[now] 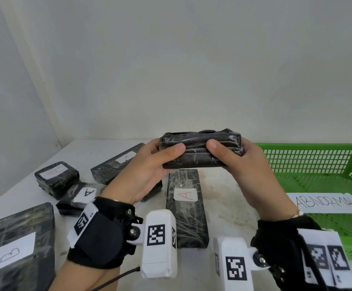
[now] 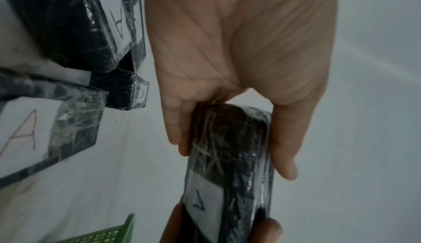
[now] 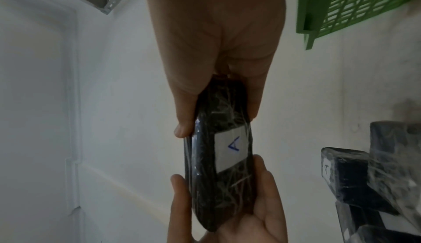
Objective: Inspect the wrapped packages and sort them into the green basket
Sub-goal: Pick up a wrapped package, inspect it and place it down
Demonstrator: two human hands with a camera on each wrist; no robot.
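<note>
Both hands hold one black wrapped package [image 1: 201,149] at mid-frame: the left hand [image 1: 147,171] pinches its left end, the right hand [image 1: 248,166] its right end, thumbs in front. It hangs above the surface [image 1: 229,206]; the green basket [image 1: 309,148] sits at right.

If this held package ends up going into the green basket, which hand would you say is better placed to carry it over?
Probably the right hand: it grips the package on the end nearer the green basket; the left hand holds the far end.
</note>
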